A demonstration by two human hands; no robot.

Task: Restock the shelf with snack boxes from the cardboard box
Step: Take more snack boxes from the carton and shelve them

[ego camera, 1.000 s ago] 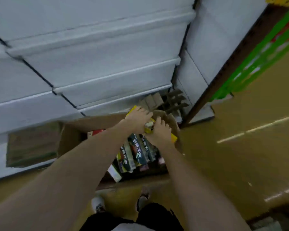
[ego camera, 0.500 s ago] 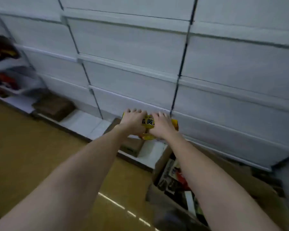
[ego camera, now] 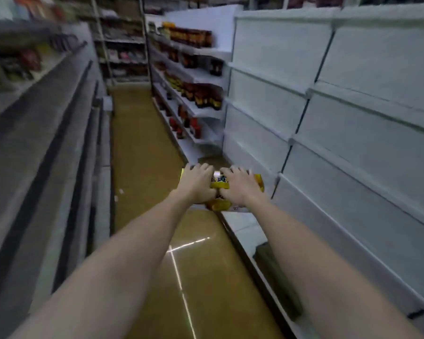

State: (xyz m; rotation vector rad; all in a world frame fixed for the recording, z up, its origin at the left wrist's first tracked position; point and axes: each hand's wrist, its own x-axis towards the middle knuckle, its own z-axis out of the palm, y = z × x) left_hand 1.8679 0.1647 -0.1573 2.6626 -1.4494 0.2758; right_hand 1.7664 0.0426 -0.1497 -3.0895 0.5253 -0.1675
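Aisle: bare white shelves [ego camera: 267,113] right; stocked bottles [ego camera: 196,94] beyond.
Boxes [ego camera: 220,185]: yellow, carried at arm's length over floor [ego camera: 142,167].
Left hand [ego camera: 196,183]: fingers curled over the top, steadying.
Right hand [ego camera: 238,185]: the same.

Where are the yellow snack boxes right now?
Mid-frame, the yellow snack boxes are gripped between left hand and right hand, beside the white shelves on the right.

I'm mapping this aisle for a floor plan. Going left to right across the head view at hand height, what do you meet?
Grey shelving → floor → left hand → yellow snack boxes → right hand → empty white shelves.
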